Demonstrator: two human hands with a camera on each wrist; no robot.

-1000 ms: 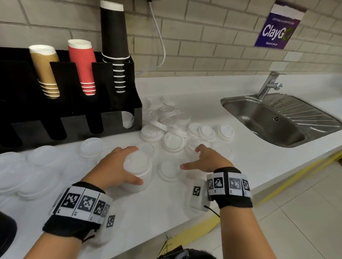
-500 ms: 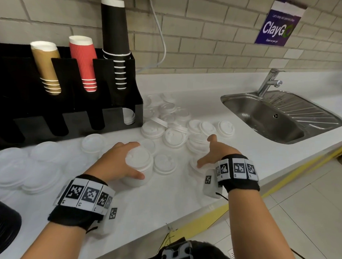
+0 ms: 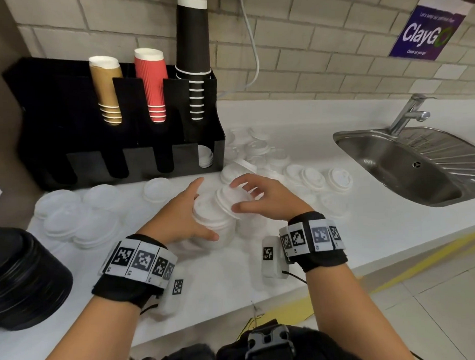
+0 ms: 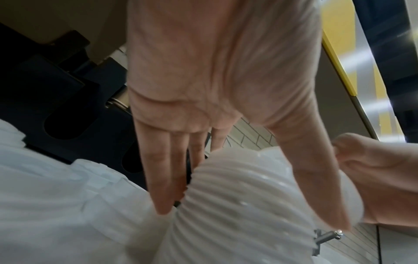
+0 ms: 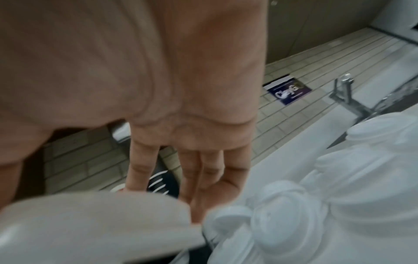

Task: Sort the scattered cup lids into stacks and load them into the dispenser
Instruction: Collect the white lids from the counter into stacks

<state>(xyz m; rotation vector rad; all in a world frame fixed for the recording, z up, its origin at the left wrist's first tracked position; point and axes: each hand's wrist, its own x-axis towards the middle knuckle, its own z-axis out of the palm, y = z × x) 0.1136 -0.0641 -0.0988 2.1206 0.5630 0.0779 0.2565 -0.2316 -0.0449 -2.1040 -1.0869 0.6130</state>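
stack of white lids (image 3: 215, 221), ribbed edge (image 4: 237, 196), stood on smooth white counter (image 3: 234, 274) | left hand (image 3: 178, 217) grip wrapped round stack | right hand (image 3: 261, 200) grip pinching a tilted round lid (image 3: 227, 200) at stack top | loose domed lids (image 3: 314, 178) scattered near steel sink (image 3: 408, 168) | black dispenser (image 3: 116, 146) behind, one slot part-filled

On a white countertop (image 3: 234, 274), the left hand (image 3: 178, 217) wraps around a short stack of white plastic cup lids (image 3: 213, 221), while the right hand (image 3: 264, 197) pinches a single white plastic lid (image 3: 227, 200) tilted against the stack's top. Loose white lids (image 3: 314, 178) lie scattered behind the hands near a stainless steel sink (image 3: 408, 160). A black dispenser rack (image 3: 95, 147) holds brown, red and black paper cups against the tiled wall.
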